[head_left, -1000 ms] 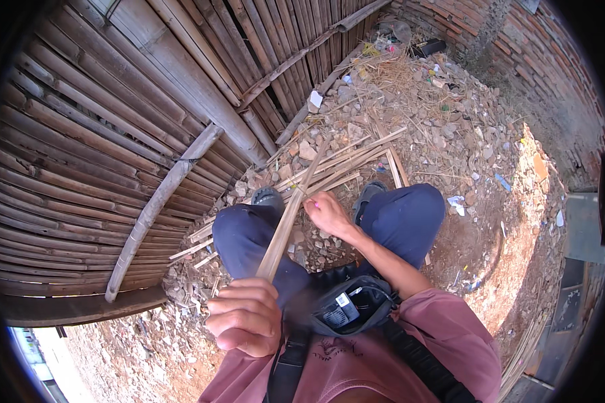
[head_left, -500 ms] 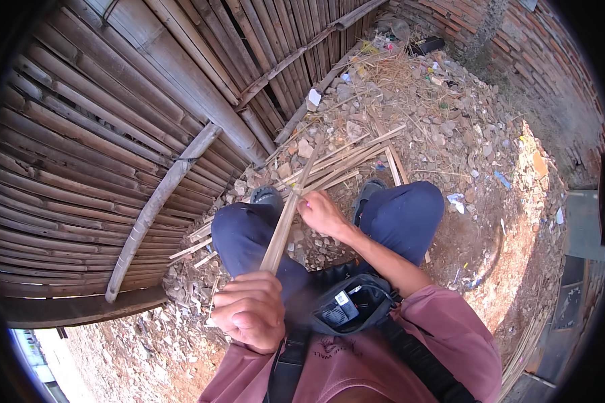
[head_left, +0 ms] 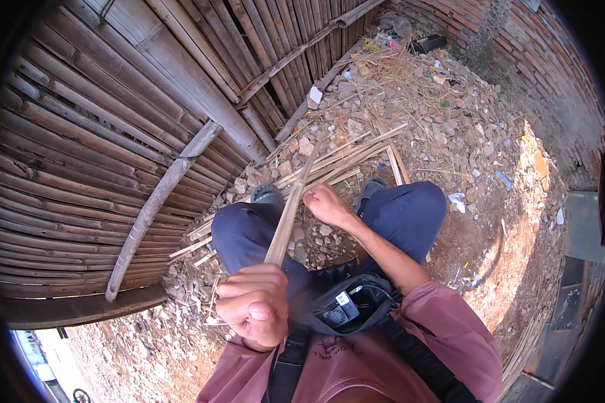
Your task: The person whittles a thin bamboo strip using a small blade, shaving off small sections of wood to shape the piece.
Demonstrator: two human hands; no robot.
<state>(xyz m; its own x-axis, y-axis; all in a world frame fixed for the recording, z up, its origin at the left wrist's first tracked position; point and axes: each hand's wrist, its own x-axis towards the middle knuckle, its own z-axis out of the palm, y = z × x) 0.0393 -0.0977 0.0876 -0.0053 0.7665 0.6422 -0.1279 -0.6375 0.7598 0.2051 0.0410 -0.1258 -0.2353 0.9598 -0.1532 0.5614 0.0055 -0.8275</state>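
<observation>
My left hand [head_left: 254, 303] is wrapped around the near end of a pale bundle of bamboo strips [head_left: 288, 220]. The bundle slants up and away between my knees, its far end narrowing over the rubble. Just right of its middle, my right hand [head_left: 328, 204] is closed, fingers curled in. A tiny pink spot shows at those fingertips; what they hold is too small to name. A small gap seems to part this hand from the bundle. Beyond it, several loose bamboo strips [head_left: 355, 160] lie across each other on the ground.
A bamboo slat wall [head_left: 94, 144] with thick poles rises on the left, and a brick wall [head_left: 551, 74] curves round the far right. Stony rubble [head_left: 450, 127] with scraps of litter covers the ground. A dark waist bag [head_left: 349, 310] hangs open at my lap.
My right hand has shifted slightly right, off the bamboo bundle it was touching. My left hand has moved a little to the right, still gripping the near end.
</observation>
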